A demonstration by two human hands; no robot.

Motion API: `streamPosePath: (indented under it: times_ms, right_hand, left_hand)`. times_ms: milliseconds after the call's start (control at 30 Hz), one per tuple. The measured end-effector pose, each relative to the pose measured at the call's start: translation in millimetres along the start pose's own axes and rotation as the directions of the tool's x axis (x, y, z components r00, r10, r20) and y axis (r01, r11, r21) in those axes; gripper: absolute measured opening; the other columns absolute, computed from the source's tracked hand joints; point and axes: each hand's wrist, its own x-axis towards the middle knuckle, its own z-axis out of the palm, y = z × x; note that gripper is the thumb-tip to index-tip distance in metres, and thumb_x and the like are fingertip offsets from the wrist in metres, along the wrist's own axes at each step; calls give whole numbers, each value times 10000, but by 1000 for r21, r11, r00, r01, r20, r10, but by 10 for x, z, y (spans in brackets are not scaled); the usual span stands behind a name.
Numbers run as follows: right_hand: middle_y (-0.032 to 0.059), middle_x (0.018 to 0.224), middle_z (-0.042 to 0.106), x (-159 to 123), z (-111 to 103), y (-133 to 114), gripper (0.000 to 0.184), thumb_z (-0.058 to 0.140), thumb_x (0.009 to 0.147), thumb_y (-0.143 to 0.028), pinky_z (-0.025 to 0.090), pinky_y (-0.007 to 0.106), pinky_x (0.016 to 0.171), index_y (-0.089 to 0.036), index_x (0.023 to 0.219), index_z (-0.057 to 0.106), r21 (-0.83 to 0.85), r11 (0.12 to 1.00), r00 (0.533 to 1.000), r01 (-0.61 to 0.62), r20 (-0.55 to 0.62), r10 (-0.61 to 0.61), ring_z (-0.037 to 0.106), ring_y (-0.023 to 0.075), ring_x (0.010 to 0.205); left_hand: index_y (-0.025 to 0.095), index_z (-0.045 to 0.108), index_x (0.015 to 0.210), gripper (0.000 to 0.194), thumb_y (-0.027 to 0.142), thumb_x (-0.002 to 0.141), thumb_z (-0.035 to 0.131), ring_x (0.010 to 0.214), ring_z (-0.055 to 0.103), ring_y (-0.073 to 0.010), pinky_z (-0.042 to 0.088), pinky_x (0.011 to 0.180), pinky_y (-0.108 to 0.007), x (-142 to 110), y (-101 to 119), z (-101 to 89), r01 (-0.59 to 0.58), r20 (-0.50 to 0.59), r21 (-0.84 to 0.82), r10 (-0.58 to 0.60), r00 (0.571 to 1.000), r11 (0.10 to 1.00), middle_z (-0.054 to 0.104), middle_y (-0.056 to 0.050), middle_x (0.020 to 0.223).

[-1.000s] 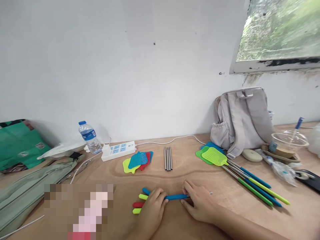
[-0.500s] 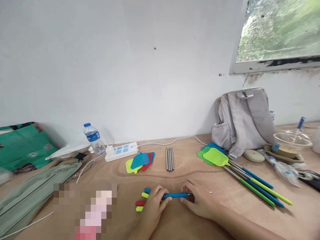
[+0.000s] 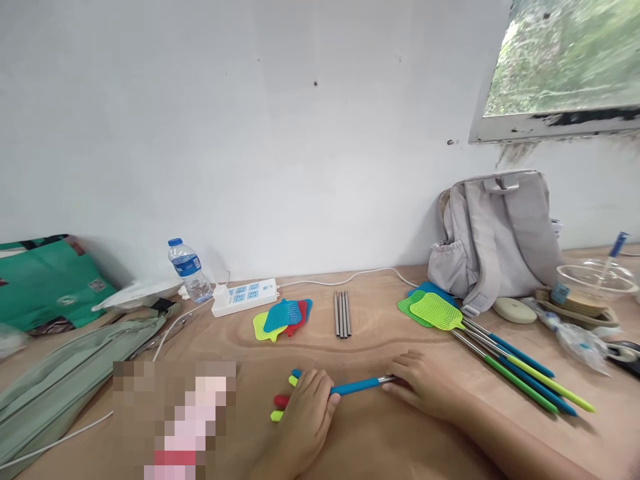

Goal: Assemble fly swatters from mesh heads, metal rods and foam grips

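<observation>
My left hand is closed around the lower part of a blue fly swatter handle. A short length of metal rod shows at the handle's right end, and my right hand pinches that rod. My right fingers hide the rod's far part. Loose handles stick out left of my left hand: a red handle, yellow-green ones and a blue one. Beyond my hands lie several metal rods side by side and a small pile of swatter heads in blue, red and yellow-green.
At the right lie several swatters with heads, rods and handles joined. Behind them stand a grey backpack and a plastic cup. Back left are a power strip, a water bottle and a green-grey bag.
My right hand has slid right along the rod, away from the blue handle, baring some metal between. The handle now tilts slightly up to the right. My left hand keeps its hold.
</observation>
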Motion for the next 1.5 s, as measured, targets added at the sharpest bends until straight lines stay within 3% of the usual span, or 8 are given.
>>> streamPosePath:
  times_ms: [367, 700, 833, 933, 1067, 1300, 1400, 1500]
  right_hand:
    - [45, 584, 640, -21, 246, -8, 157, 482, 661, -136, 251, 260, 507, -189, 516, 510, -127, 954, 959, -271, 50, 279, 557, 165, 548]
    - [53, 632, 649, 38, 250, -69, 149, 466, 681, -142, 274, 252, 528, -176, 563, 551, -89, 940, 939, -330, 73, 337, 562, 165, 587]
    - [31, 772, 638, 39, 166, -167, 99, 485, 734, -182, 320, 255, 605, -198, 779, 571, -22, 981, 982, -191, -15, 191, 565, 178, 708]
    - [36, 872, 616, 9, 140, -173, 168, 443, 816, -214, 337, 269, 633, -226, 941, 554, 29, 998, 998, -53, -18, 54, 553, 191, 764]
    - [37, 826, 568, -30, 162, -81, 148, 402, 870, -266, 363, 274, 625, -218, 917, 535, 260, 964, 987, -57, -132, 94, 527, 179, 731]
    - [1, 696, 429, 24, 255, 124, 238, 463, 849, -367, 355, 295, 643, -207, 675, 487, 711, 696, 764, 96, -501, 407, 428, 169, 684]
    - [-31, 618, 384, 66, 300, 234, 237, 563, 789, -368, 319, 254, 549, -201, 639, 488, 910, 370, 682, 186, -391, 618, 360, 129, 575]
    - [-63, 549, 342, 105, 303, 315, 232, 621, 730, -357, 247, 210, 434, -195, 638, 483, 964, 18, 673, 266, -199, 712, 284, 84, 465]
  left_hand:
    - [211, 402, 777, 223, 271, 930, 252, 843, 423, -187, 364, 811, -354, -41, 79, 87, -18, 29, -163, 23, 999, 986, 468, -32, 867]
    - [209, 408, 730, 266, 302, 921, 246, 802, 431, -198, 351, 761, -363, -36, 103, 108, 11, -3, -112, -12, 1000, 994, 494, -31, 814]
    - [214, 436, 690, 297, 283, 909, 248, 769, 467, -198, 372, 761, -377, 43, 138, -5, 27, -77, -18, -28, 997, 999, 535, -23, 769]
    - [218, 505, 833, 236, 304, 887, 292, 823, 525, -213, 422, 764, -384, 228, -59, -112, 73, -180, 19, -68, 981, 997, 571, -43, 860]
    - [140, 478, 1137, 383, 119, 765, 390, 1194, 410, -279, 309, 1002, -456, 584, -621, -253, 242, -387, 66, -199, 900, 968, 502, -144, 1224]
    - [118, 566, 1116, 549, -14, 592, 466, 1112, 505, -337, 331, 969, -505, 761, -1107, -316, 350, -340, 12, -326, 882, 937, 610, -158, 1123]
    - [160, 624, 1035, 531, -34, 567, 464, 955, 596, -280, 409, 905, -438, 723, -1062, -317, 330, -349, -64, -330, 877, 942, 665, -104, 987]
    - [186, 665, 953, 484, -23, 562, 470, 892, 608, -242, 441, 869, -384, 670, -994, -362, 290, -405, -176, -338, 849, 941, 664, -68, 900]
